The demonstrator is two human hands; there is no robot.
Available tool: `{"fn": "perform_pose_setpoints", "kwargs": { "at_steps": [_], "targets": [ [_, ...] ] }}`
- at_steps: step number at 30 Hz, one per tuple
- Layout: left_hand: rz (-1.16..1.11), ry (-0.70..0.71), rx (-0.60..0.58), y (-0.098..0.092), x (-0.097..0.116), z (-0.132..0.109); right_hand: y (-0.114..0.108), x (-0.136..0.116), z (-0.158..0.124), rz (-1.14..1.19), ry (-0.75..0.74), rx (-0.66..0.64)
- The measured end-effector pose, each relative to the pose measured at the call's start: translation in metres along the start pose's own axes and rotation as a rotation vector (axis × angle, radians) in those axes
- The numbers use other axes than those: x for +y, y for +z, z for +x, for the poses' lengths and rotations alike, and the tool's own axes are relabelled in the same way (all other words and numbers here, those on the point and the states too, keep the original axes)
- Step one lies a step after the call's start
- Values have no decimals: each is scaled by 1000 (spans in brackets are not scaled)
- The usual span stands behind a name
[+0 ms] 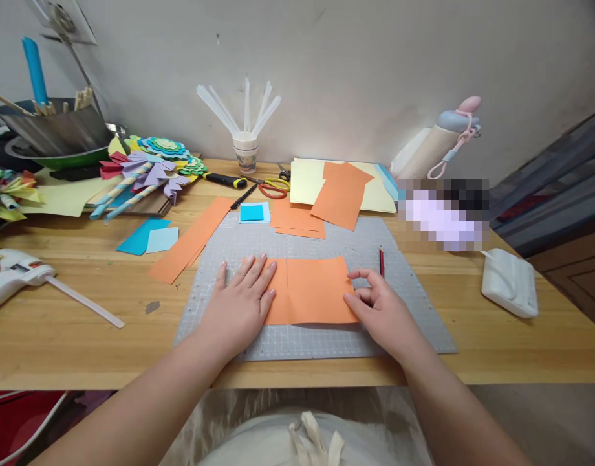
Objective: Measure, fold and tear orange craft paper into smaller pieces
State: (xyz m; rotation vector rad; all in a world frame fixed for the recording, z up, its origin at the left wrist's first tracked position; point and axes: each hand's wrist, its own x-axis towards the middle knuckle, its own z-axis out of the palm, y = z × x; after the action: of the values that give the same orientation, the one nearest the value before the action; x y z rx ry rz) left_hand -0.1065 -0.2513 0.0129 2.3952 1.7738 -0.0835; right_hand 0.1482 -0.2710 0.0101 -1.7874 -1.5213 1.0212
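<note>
A sheet of orange paper [317,291] lies on the grey cutting mat [404,323], with a vertical line or crease left of its middle. My left hand [244,298] rests flat on the left part of the sheet, fingers spread. At the right edge, my right hand [379,304] grips the paper, thumb on top and the other fingers curled; what is under the edge is hidden. The sheet's lower right side looks slightly raised above the mat. A dark red pencil [381,262] lies just beyond my right hand.
Orange strips [195,239], blue paper squares [251,213], scissors [273,188] and a utility knife [224,180] lie behind the mat. Pale yellow sheets [302,181] carry more orange paper. A glue gun [21,275] is at left, a white device [508,285] at right, a cup [245,154] against the wall.
</note>
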Motion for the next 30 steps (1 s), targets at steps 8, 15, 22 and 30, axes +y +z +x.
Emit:
{"fn": "perform_pose_setpoints", "kwargs": {
  "at_steps": [8, 15, 22, 30],
  "targets": [
    [-32, 4, 0, 1, -2, 1, 4, -2, -10, -181, -36, -16],
    [-90, 7, 6, -3, -3, 0, -14, 12, -13, -279, -41, 70],
    [-164, -118, 114, -26, -21, 27, -42, -5, 23, -41, -133, 151],
    [-285, -143, 101, -20, -27, 37, -5, -49, 101, 525, 103, -170]
  ]
}}
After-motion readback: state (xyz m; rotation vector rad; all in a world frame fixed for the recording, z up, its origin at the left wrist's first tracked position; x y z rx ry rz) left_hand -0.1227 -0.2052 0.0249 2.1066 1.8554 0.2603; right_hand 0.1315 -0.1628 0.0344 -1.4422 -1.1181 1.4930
